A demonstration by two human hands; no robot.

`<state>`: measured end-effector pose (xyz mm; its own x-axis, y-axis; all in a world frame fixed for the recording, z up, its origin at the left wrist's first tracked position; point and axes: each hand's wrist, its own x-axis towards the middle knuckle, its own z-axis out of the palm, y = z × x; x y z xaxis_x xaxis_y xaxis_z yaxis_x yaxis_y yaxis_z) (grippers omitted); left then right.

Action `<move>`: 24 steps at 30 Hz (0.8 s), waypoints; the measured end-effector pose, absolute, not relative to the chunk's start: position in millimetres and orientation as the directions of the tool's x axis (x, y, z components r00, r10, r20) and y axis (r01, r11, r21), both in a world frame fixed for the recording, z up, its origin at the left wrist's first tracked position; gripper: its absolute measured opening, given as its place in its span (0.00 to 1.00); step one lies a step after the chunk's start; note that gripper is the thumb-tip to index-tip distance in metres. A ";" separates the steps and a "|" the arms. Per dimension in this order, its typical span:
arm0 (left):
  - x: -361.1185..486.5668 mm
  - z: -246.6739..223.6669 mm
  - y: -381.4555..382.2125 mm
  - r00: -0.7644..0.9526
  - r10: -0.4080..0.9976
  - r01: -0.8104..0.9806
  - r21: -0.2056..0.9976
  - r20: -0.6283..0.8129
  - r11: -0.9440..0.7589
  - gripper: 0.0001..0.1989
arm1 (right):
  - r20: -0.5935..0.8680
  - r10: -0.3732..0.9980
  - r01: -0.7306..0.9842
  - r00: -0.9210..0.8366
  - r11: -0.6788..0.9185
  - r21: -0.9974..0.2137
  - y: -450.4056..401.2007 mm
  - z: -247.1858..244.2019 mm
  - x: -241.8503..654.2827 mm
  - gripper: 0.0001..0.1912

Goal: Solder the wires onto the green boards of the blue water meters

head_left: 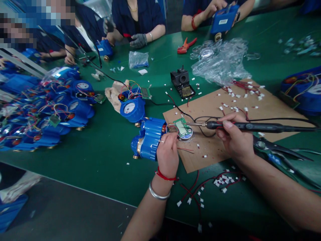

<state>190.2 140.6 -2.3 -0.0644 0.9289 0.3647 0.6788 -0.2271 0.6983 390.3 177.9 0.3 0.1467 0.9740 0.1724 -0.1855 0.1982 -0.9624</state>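
My right hand [235,137] grips a soldering iron [258,127] like a pen, its tip reaching left to a green circuit board [181,126] with a small grey display. Beside that board's lower left edge, the fingers of my left hand [168,152] are pinched together on thin wires [172,127]; the exact grip is partly hidden. Left of this hand a blue water meter [152,135] with brass fittings lies on its side, and the wires run from it to the board. A round clear-rimmed piece [186,136] sits under the board's lower end.
Brown cardboard [213,154] lies under the work, strewn with white connectors and red-black leads. Behind stand another wired meter [131,108] and a black soldering-iron stand [182,82]. Pliers [268,145] rest by my right wrist. Many blue meters [50,113] crowd the left; co-workers sit opposite.
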 end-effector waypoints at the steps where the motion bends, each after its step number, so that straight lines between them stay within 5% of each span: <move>1: 190.4 -1.4 140.6 -0.055 0.929 0.682 0.693 0.367 -0.234 0.09 | 0.167 0.975 -0.182 0.144 0.192 -0.964 177.7 0.0 390.6 0.07; 16: 190.9 0.3 141.9 -0.086 0.938 0.617 0.757 0.337 -0.215 0.04 | 0.152 0.987 -0.108 0.046 0.156 -0.982 175.9 -3.0 394.4 0.06; 24: 190.1 0.9 142.0 -0.079 0.947 0.614 0.763 0.312 -0.201 0.06 | 0.170 0.985 0.081 0.001 0.170 -0.982 175.2 -2.2 397.8 0.07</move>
<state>190.1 142.0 0.9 -0.0785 0.9467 0.3123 0.6142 -0.2008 0.7632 397.8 175.2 -2.2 0.0009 0.9854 0.1702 0.0812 0.1696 -0.9822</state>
